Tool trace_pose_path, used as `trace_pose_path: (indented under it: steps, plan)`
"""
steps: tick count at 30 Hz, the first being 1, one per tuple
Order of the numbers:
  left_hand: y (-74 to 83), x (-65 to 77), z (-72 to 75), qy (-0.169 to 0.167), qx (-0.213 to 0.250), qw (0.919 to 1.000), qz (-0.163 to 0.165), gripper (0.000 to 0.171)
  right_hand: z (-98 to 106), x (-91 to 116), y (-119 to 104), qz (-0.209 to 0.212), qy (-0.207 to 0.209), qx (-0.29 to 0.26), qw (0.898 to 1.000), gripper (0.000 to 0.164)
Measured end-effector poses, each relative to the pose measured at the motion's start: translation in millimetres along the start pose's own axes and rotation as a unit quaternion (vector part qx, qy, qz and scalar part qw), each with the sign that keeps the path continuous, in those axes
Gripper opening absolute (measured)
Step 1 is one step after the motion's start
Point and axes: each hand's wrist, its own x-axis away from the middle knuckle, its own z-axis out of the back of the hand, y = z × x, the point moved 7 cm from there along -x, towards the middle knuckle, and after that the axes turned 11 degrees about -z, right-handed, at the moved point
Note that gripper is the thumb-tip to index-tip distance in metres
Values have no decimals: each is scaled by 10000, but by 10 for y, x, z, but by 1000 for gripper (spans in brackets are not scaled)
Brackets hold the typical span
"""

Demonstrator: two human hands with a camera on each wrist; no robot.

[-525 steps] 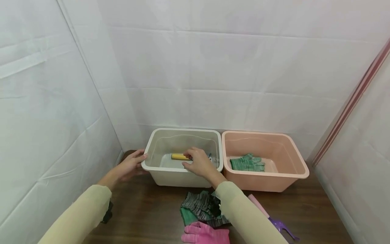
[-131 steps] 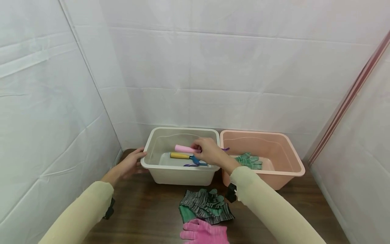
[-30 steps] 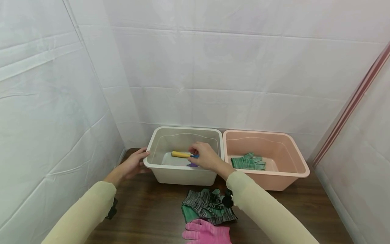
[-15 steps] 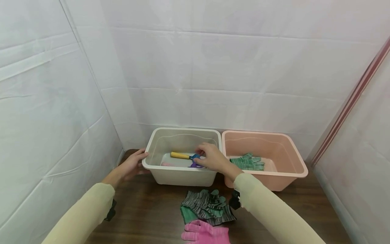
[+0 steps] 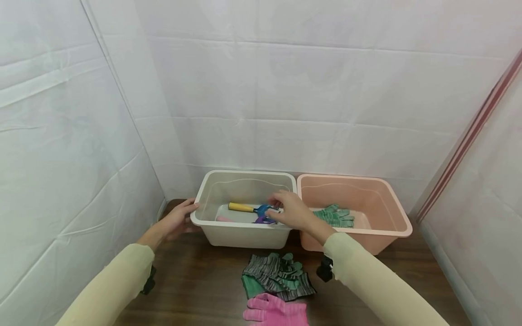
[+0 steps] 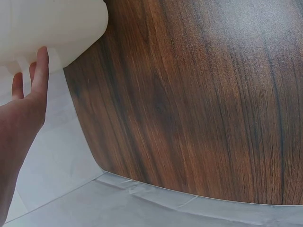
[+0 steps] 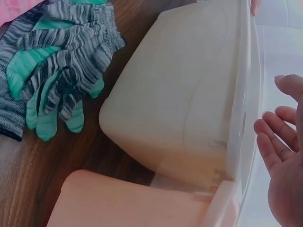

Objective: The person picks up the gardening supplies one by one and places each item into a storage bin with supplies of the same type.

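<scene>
My left hand (image 5: 177, 220) rests against the left rim of the off-white bin (image 5: 244, 224); in the left wrist view its straight fingers (image 6: 41, 71) touch the outer wall. Over the bin's right half is my right hand (image 5: 291, 210), fingers loosely bent and nothing between them, as the right wrist view also shows. Below it in the bin lie two garden hand tools. One has a yellow handle (image 5: 240, 207) and a blue head; the other a pink handle (image 5: 224, 219) and a purple head. The bin's front wall and my fingers partly hide both.
To the right stands a peach bin (image 5: 359, 233) with a green glove (image 5: 336, 216) in it. In front, grey-black and green gloves (image 5: 265, 271) and a pink glove (image 5: 275, 310) lie on the brown wooden table (image 5: 195, 280). White sheeting (image 5: 261, 90) surrounds the back and sides.
The pink-and-purple hand tool has gone from the table into the off-white bin. My right hand has let go of it and drawn slightly right. The left hand stays at the rim.
</scene>
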Motion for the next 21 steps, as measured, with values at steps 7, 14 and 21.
trace_pose_path:
  steps: [7, 14, 21]
  plan:
    - [-37, -10, -7, 47, 114, 9999, 58, 60, 79, 132, 36, 53, -29, -60, 10000, 37]
    - [5, -20, -11, 5, 37, 10000, -24, 61, 219, 301, 39, 246, 39, -286, 9993, 35]
    - [28, 12, -4, -69, -90, 9999, -55, 61, 294, 507, 34, 349, 5, -522, 9980, 39]
